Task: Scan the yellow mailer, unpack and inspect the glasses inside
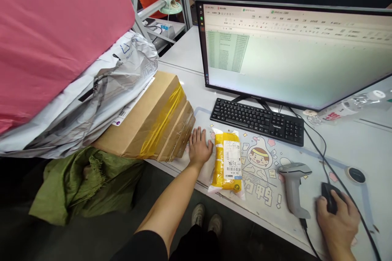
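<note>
Clock directions run from the yellow parcel (219, 159). One bench (335, 140), white, printed. One monitor (290, 69), one o'clock, spreadsheet displayed. Cartons (153, 118), yellow-taped, ten o'clock. One keyboard (245, 117), black, between one and two. The parcel itself: label up, near the bench's front edge, between the hands. Left hand (199, 147), ten o'clock: fingers spread, gripping nothing, just beside the cartons; contact uncertain. Right hand (339, 220), four o'clock: curled over the mouse. One scanner (295, 187), grey, between three and four, unheld. One mouse (328, 196), black, beneath the right fingers. Handling, as judged: light finger pressure, wrist supported, mouse cable slack, left hand off the parcel's label. Writing: bench print, "鸭!" legible; spreadsheet, too small; keyboard brand, illegible; parcel label, barcode visible, characters unclear.
</note>
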The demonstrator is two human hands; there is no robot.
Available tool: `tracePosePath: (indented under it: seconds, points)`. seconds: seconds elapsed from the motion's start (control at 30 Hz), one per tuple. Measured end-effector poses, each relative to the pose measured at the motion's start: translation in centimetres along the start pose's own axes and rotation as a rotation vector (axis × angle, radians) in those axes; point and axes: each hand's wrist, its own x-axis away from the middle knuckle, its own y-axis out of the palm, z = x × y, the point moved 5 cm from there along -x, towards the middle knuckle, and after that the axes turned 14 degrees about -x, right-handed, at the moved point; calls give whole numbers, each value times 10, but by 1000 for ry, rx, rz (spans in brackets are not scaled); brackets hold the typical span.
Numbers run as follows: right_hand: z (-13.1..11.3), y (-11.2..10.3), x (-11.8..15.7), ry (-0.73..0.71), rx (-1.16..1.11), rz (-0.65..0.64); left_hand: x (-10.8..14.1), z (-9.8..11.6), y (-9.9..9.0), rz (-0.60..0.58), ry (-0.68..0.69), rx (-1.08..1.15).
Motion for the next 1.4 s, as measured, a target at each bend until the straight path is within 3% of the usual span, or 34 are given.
tracePosePath:
  seconds: [0.7,1.1,1.4]
  points:
    - [3,1,2,53,-37,-26,1,0,-2,5,-3,13]
    - [-10,1,-4,160,-41,-61,0,-2,1,3,-8,33]
    - [-17,2,-9,158,-61,-41,1,-2,-5,14,14,56]
